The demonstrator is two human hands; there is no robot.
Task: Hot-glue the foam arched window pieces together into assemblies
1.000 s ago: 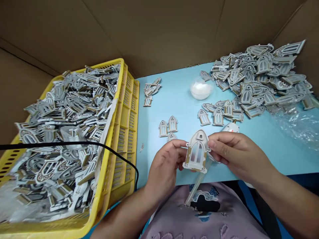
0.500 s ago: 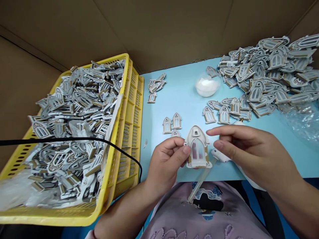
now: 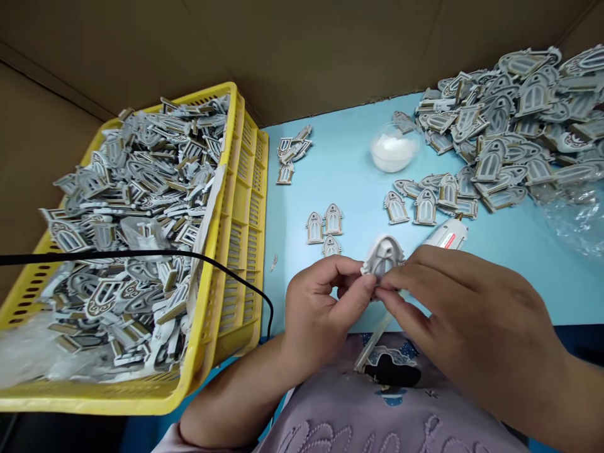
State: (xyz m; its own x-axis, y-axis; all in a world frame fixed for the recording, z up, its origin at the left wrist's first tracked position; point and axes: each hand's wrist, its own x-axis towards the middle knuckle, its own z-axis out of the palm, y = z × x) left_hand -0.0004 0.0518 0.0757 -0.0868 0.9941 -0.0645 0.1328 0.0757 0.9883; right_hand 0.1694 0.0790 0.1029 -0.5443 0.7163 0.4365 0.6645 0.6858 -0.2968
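Note:
A small white arched window piece [image 3: 383, 251] is held up in front of my chest, its top tilted toward me. My left hand [image 3: 325, 308] pinches its left side between thumb and fingers. The fingertips of my right hand [image 3: 453, 314] close on its lower right part and hide much of it. Just behind my right hand lies a white glue gun [image 3: 446, 234] with a red label. A translucent glue stick [image 3: 374, 345] slants down below the piece. Three similar window pieces [image 3: 333, 219] lie on the table beyond my left hand.
On the left stands a yellow crate [image 3: 240, 207] heaped with window pieces; a black cable [image 3: 202, 257] crosses it. A bowl of white material [image 3: 394, 151] sits at the back. More pieces [image 3: 500, 126] are piled at right beside clear plastic [image 3: 576, 220]. Cardboard walls [image 3: 302, 50] surround the blue table.
My right hand has moved left and down onto the window piece, which it now grips along with my left hand. The piece has tipped back from facing me upright.

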